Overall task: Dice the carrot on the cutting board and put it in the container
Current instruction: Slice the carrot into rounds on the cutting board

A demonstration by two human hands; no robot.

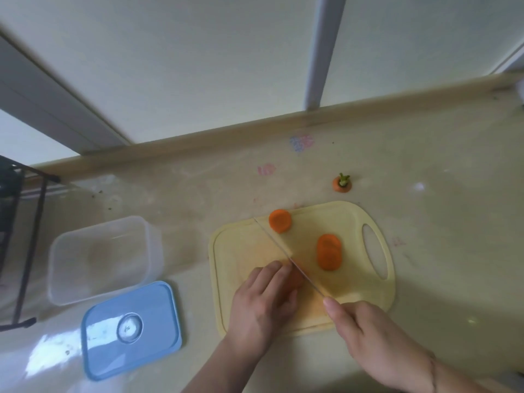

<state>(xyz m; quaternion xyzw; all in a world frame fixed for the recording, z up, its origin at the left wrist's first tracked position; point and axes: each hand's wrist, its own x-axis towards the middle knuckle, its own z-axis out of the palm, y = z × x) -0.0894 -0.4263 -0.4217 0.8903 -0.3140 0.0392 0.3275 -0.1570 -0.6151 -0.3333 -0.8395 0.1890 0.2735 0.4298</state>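
Carrot being cut on the cutting board [365,293], seen from the head camera.

The carrot piece [295,280] is pressed down near the front of the pale yellow cutting board by the left hand [265,303], whose fingers are curled over it so that most of it is hidden. The knife [286,255] is gripped by the right hand [371,333], forefinger laid along the spine, and the blade is set just beside the left fingertips, slanting toward the board's far left corner. A stack of carrot slices [329,252] lies on the board beside its handle hole, and a single slice [280,221] rests at the board's far edge. The carrot top [342,184] stands on the worktop [439,211] beyond the board. The clear container [99,258] is placed to the left of the board, its blue lid [130,330] lying in front of it.
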